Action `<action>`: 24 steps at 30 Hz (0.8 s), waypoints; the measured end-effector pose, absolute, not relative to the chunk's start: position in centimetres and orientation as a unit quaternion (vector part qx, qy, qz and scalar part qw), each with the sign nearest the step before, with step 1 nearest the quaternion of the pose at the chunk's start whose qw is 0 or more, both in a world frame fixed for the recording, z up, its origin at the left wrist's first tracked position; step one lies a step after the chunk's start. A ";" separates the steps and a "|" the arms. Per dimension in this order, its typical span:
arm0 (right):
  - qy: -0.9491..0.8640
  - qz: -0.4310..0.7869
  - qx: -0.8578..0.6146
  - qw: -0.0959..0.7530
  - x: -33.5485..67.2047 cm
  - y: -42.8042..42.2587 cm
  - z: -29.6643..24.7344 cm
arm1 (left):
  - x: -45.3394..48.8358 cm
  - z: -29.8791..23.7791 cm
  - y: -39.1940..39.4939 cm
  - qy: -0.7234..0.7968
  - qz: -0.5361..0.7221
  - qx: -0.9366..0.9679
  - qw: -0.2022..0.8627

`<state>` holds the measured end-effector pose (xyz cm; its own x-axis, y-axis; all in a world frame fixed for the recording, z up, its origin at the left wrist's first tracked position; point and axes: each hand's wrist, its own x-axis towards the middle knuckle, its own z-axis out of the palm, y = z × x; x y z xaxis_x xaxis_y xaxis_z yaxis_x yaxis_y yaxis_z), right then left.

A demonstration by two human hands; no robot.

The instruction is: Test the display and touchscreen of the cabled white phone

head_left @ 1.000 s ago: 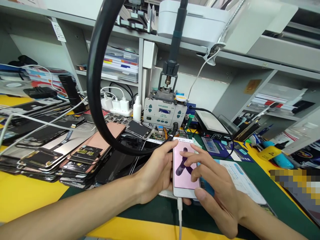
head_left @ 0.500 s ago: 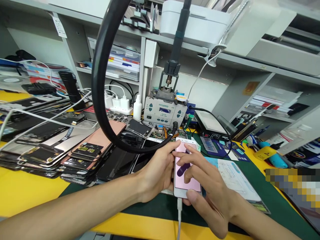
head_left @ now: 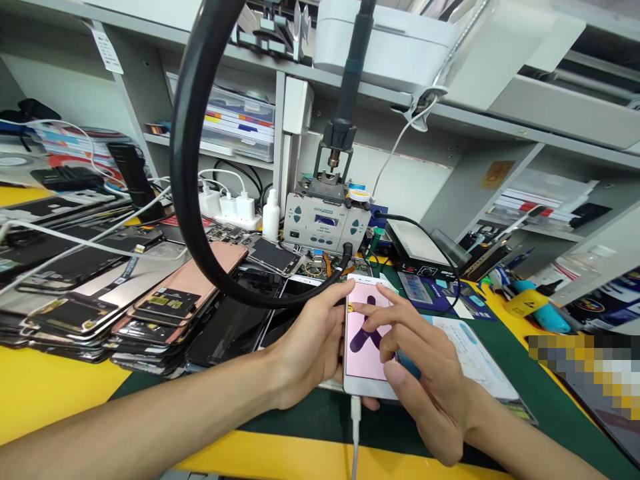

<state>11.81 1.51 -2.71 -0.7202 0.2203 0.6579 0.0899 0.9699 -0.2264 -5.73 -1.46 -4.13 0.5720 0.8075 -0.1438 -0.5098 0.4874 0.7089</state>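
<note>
My left hand (head_left: pixel 315 340) is wrapped round a white smartphone (head_left: pixel 367 385), its thumb along the upper left edge. The screen is lit pink and carries dark purple strokes that cross each other. A white charging cable (head_left: pixel 355 417) runs from the phone's bottom end down toward me. Over the right part of the screen hovers my right hand (head_left: pixel 425 367), fingers apart and bent, holding nothing. One fingertip is at the screen near its upper left; I cannot tell whether it touches.
Stacks of phone screens (head_left: pixel 155 307) lie to the left. A thick black hose (head_left: pixel 183 167) loops in front of the hot air station (head_left: pixel 323 223). On the right are a plastic-wrapped booklet (head_left: pixel 475 360) and a yellow bottle (head_left: pixel 525 303). Shelves (head_left: pixel 480 113) line the back.
My right hand has shifted right and its fingers have moved over the screen. The purple mark has grown from one short stroke into crossing strokes. My left hand keeps its hold; the view shifted slightly.
</note>
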 end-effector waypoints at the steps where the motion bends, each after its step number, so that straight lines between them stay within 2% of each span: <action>1: -0.922 0.091 -0.088 0.365 11.9 1.5 -2.7 | -5.7 -4.1 -1.5 0.236 0.398 0.315 0.829; 24: -0.896 0.043 -0.121 0.424 13.2 2.1 -3.0 | -5.6 -3.8 -1.6 0.252 0.408 0.286 0.830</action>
